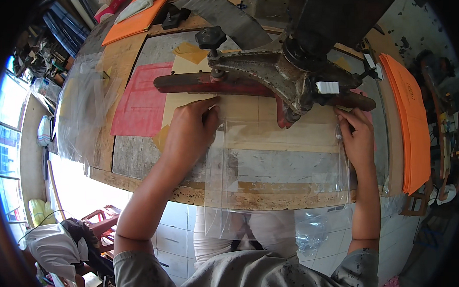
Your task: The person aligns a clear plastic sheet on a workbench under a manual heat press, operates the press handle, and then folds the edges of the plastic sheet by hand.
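A clear plastic sheet or bag [281, 184] hangs over the table's near edge toward my lap. My left hand [188, 127] is closed, thumb and fingers at the sheet's upper left corner, just below a red-edged metal bar [187, 83]. At the opposite corner my right hand [358, 129] pinches the sheet, under the right end of the same bar. A cream-coloured paper [277, 134] lies beneath the sheet. Above both hands stands a worn cast-metal press head [259, 66] with a black knob [210, 38]; it hides the far part of the paper.
A red sheet [139, 101] lies left of the cream paper, and loose clear plastic [81, 108] drapes over the table's left side. Orange sheets stand stacked at right [405, 122] and far left [134, 20]. Another person [56, 245] bends at lower left beside a red stool [103, 226].
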`<state>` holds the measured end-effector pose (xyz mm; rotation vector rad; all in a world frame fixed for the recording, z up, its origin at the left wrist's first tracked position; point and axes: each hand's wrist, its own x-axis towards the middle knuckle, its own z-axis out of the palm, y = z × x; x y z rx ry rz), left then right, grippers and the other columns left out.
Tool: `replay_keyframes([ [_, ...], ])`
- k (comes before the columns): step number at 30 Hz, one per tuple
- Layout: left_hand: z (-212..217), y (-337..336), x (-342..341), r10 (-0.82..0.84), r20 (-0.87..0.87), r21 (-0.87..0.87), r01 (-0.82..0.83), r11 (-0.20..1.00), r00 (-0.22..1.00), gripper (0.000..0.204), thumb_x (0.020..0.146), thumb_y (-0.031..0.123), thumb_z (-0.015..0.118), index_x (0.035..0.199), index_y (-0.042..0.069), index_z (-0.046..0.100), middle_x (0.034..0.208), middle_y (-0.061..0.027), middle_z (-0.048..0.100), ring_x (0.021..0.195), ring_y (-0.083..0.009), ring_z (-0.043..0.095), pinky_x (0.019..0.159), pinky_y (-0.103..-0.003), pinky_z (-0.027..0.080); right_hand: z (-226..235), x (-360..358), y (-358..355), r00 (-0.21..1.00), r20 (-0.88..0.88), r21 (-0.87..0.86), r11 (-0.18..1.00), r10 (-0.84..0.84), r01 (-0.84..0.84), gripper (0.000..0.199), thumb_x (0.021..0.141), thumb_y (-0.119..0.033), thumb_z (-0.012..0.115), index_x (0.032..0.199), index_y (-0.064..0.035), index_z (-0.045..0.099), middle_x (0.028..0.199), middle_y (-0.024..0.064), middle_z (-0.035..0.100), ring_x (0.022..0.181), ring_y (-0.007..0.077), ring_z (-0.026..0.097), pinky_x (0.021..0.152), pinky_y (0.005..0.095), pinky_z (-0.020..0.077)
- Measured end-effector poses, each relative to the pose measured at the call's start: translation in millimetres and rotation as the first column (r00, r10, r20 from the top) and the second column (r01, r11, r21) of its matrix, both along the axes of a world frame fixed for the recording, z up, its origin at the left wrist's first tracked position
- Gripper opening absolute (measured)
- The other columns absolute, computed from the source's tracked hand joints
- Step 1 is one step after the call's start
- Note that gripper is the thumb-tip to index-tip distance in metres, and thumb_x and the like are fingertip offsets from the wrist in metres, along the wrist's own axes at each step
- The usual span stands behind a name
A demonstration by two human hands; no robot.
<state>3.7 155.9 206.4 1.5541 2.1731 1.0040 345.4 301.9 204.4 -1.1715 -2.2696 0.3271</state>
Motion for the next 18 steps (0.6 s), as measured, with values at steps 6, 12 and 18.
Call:
replay_keyframes([
  [6,-8,0,-2,-0.035,-0.057,0.098,0.041,0.994,0.998,0.029,0.096,0.017,0.064,0.117,0.000,0.073,0.082,-0.0237,0.072,0.070,-0.0317,0.070,0.070,-0.040,0.054,3,5,-4,0.999,0.038,-0.018,1.000,-0.021,0.022,0.026,0.095,-0.001,0.064,0.119,-0.0029,0.074,0.096,0.0130,0.067,0.090,0.0280,0.068,0.083,0.0356,0.0521],
  [12,-11,-2,-3,-0.054,-0.139,0.150,0.075,0.986,0.989,0.030,0.093,0.015,0.065,0.116,0.000,0.074,0.085,-0.0256,0.072,0.074,-0.0352,0.072,0.072,-0.042,0.055,-1,10,-9,1.000,0.031,0.051,0.999,0.003,-0.004,0.025,0.097,-0.008,0.063,0.119,-0.0035,0.074,0.102,0.0160,0.069,0.095,0.0347,0.069,0.083,0.0416,0.0536],
  [18,-24,0,-10,-0.073,-0.155,0.229,0.108,0.968,0.985,0.030,0.093,0.019,0.065,0.116,0.002,0.074,0.086,-0.0258,0.072,0.078,-0.0371,0.073,0.074,-0.045,0.056,-8,14,-5,0.999,-0.013,0.067,0.997,0.039,-0.038,0.026,0.097,-0.013,0.062,0.118,-0.0060,0.075,0.105,0.0165,0.070,0.091,0.0366,0.070,0.079,0.0447,0.0550],
])
